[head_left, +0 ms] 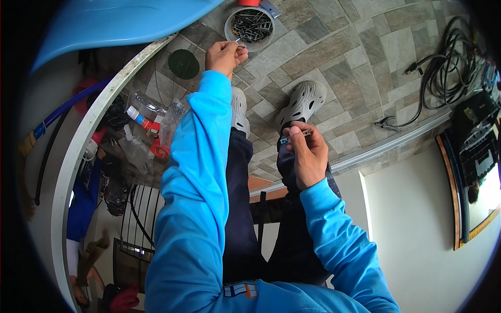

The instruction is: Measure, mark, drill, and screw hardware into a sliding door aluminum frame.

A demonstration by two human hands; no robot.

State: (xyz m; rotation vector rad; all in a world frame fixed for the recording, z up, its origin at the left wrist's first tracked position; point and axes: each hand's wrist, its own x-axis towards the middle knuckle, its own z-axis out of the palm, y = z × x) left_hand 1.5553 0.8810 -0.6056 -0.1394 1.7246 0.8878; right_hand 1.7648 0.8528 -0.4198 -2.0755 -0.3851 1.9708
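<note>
Beside a round whitish tub (226,32) full of loose dark screws (251,24), my left hand (223,57) is closed in a pinch. A thin metal screw (240,43) shows at its fingertips, near the tub's rim. Farther right and nearer to me, my right hand (309,156) grips a small light-coloured strip (298,134) with a blue end between thumb and fingers. The exact kind of this strip is too small to tell. My right hand hovers above my knee, apart from the tub.
A blue plastic surface (125,23) curves over the far left, above a pale metal edge (99,96). A dark green disc (183,64), a spray can (138,117) and plastic bags lie left on the tiled floor (360,78). Coiled black cables (443,68) lie right.
</note>
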